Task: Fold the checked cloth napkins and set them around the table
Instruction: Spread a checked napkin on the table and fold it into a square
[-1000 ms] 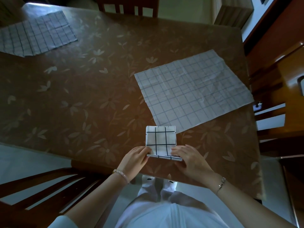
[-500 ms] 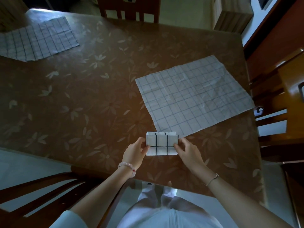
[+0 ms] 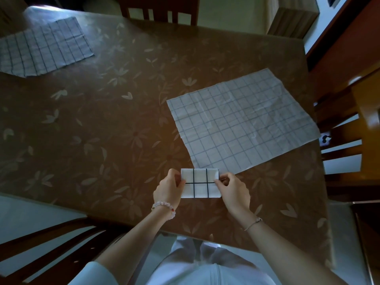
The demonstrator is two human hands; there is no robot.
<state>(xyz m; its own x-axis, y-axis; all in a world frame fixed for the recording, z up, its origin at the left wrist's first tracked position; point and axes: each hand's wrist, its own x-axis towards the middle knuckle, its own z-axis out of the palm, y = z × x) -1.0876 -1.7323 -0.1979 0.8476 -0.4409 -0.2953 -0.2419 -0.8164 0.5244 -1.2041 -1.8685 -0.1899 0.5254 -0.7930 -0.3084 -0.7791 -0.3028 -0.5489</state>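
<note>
Spreading across most of the view, the brown flower-patterned counter carried two checked napkins laid open: a large creased one toward the right edge and another at the far left corner. Dark wooden chairs stood at the far side, the right side and the near left.

Close to the front edge, just beside the near corner of the right-hand open napkin, was the folded napkin — a small rectangle showing two rows of three checks. The left hand pinched its left end and the right hand pinched its right end, fingers curled round the upper corners. Whether it lay on the counter or was held just clear of it could not be told.

A pale bead bracelet circled the left wrist — a thin chain the right.
</note>
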